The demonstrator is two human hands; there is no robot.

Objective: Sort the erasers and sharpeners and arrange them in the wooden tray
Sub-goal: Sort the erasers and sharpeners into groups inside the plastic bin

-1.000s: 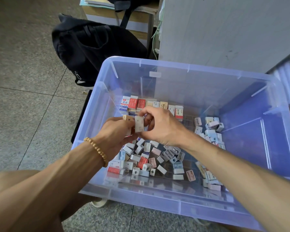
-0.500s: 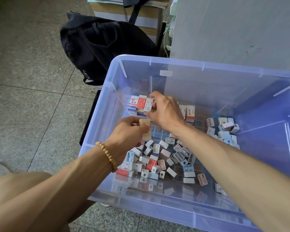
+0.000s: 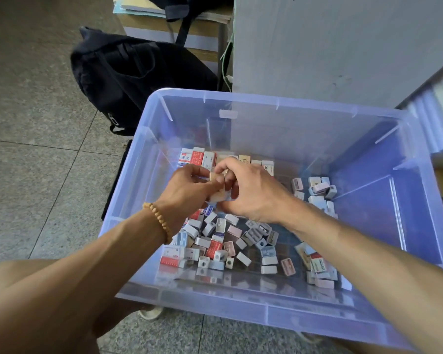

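Both my hands meet over the middle of the clear plastic bin [image 3: 241, 318], which sits on the speckled tile floor [image 3: 31, 162]. My left hand [image 3: 187, 192], with a wooden bead bracelet [image 3: 159, 222] on its wrist, has its fingers curled around a small stack of tan and white erasers [image 3: 218, 190], thumb on top. My right hand [image 3: 251, 190] closes in from 3 o'clock, its fingertips pinching the same stack, though the blur there keeps me from telling exactly how many pieces we hold between us. At 12 o'clock from my hands, against the far wall of the bin, a row of boxed erasers [image 3: 197, 158] stands on edge, red, white and blue wrappers side by side. At 6 o'clock, under my wrists, a loose heap of sharpeners and erasers [image 3: 223, 246] lies jumbled, pale blue, pink and white among red-labelled ones. At 3 o'clock a smaller cluster of sharpeners [image 3: 317, 192] lies near the bin's right wall, and more pieces [image 3: 317, 269] are scattered at 5 o'clock. Beyond the bin at 11 o'clock a black backpack [image 3: 128, 72] slumps on the floor, just beside a stack of papers [image 3: 149, 8]. A grey panel [image 3: 343, 42] rises at 1 o'clock.
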